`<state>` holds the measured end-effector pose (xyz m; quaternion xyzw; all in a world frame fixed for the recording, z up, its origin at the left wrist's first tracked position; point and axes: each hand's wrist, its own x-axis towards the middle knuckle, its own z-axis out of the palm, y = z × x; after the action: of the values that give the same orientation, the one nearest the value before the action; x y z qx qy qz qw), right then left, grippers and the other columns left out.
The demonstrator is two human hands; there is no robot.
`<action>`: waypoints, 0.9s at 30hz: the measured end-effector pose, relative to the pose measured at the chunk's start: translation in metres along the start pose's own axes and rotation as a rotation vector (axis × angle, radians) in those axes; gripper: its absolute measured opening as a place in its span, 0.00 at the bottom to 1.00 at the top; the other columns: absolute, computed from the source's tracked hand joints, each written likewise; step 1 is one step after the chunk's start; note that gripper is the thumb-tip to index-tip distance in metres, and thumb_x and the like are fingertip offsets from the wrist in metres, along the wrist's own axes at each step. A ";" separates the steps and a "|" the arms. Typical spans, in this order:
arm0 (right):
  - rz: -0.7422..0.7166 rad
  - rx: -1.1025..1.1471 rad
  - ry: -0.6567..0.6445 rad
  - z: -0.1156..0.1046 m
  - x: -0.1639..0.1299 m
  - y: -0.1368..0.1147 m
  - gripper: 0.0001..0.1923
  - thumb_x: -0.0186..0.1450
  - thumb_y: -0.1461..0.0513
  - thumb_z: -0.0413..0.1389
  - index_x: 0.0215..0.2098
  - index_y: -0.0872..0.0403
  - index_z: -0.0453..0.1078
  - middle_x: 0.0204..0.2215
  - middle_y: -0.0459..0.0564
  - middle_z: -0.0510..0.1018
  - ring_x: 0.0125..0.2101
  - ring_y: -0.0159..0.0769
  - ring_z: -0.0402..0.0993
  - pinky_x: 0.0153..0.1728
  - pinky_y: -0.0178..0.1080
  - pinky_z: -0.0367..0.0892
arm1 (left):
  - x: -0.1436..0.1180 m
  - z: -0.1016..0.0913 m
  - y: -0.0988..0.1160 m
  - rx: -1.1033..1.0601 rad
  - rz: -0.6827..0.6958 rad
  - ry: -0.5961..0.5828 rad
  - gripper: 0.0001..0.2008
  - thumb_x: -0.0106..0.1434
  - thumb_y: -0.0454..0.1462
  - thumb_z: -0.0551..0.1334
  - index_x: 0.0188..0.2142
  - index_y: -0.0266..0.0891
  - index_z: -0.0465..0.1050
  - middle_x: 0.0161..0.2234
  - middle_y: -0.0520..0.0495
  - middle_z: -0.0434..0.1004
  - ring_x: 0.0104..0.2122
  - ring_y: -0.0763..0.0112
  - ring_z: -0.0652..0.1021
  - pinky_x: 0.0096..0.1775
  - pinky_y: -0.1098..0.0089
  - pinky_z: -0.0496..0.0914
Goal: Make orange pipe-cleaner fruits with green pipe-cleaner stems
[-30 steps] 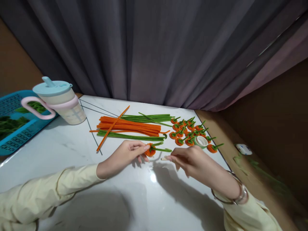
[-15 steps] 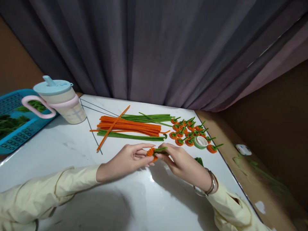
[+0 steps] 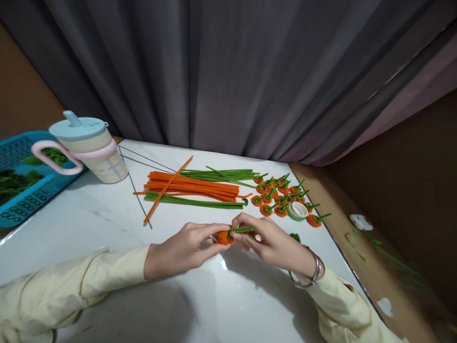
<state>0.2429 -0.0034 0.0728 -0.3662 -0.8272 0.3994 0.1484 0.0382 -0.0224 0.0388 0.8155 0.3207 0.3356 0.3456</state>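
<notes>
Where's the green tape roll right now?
In the head view, the green tape roll sits on the right of the white table, among the pipe-cleaner pumpkins, beyond the right hand.

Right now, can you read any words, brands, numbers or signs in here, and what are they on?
None can be read.
White object at the right: small bluish marks, too small and blurred to read.
Cup: a faint pattern, no legible lettering.
Green-and-white ring: no lettering visible.
Orange-and-green piece being held: no lettering visible.
</notes>
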 end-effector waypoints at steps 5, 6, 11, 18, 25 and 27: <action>-0.006 -0.119 0.057 0.007 -0.005 -0.002 0.07 0.66 0.66 0.47 0.43 0.54 0.59 0.19 0.41 0.72 0.18 0.29 0.66 0.22 0.30 0.62 | 0.002 0.000 0.000 -0.028 -0.082 -0.006 0.10 0.61 0.33 0.60 0.43 0.35 0.71 0.34 0.49 0.79 0.23 0.80 0.75 0.29 0.80 0.71; -0.028 -0.156 0.088 0.009 -0.006 -0.001 0.11 0.65 0.67 0.47 0.47 0.54 0.57 0.23 0.43 0.74 0.21 0.30 0.69 0.23 0.31 0.64 | 0.002 0.000 -0.001 -0.035 -0.095 0.006 0.10 0.60 0.33 0.60 0.43 0.35 0.71 0.34 0.49 0.79 0.24 0.79 0.75 0.30 0.80 0.72; -0.249 -0.715 0.243 0.011 -0.011 -0.003 0.17 0.64 0.72 0.41 0.49 0.56 0.61 0.52 0.61 0.68 0.34 0.35 0.72 0.28 0.36 0.66 | 0.006 -0.005 0.004 -0.084 -0.196 -0.038 0.06 0.59 0.33 0.60 0.37 0.35 0.72 0.28 0.53 0.75 0.24 0.79 0.74 0.29 0.81 0.71; -0.517 -1.083 0.312 0.009 -0.007 -0.005 0.13 0.67 0.69 0.44 0.34 0.60 0.70 0.33 0.54 0.76 0.26 0.36 0.64 0.24 0.38 0.58 | 0.005 -0.007 0.007 0.031 -0.155 -0.024 0.08 0.59 0.34 0.60 0.38 0.36 0.72 0.27 0.53 0.75 0.22 0.80 0.73 0.29 0.80 0.71; -0.294 -0.818 0.149 0.007 -0.011 -0.004 0.14 0.59 0.76 0.46 0.31 0.56 0.69 0.23 0.46 0.71 0.24 0.33 0.62 0.25 0.35 0.54 | -0.003 -0.002 -0.002 0.314 0.114 -0.056 0.10 0.62 0.33 0.56 0.43 0.35 0.69 0.31 0.47 0.78 0.28 0.71 0.77 0.33 0.74 0.71; -0.249 -0.779 0.099 0.007 -0.013 -0.005 0.14 0.57 0.77 0.47 0.33 0.56 0.69 0.23 0.45 0.70 0.24 0.32 0.63 0.24 0.34 0.54 | -0.004 -0.002 -0.002 0.336 0.139 -0.083 0.11 0.62 0.33 0.55 0.44 0.35 0.69 0.30 0.46 0.78 0.28 0.70 0.77 0.32 0.73 0.71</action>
<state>0.2452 -0.0189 0.0728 -0.3106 -0.9465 0.0171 0.0853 0.0338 -0.0240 0.0374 0.8951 0.3008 0.2662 0.1935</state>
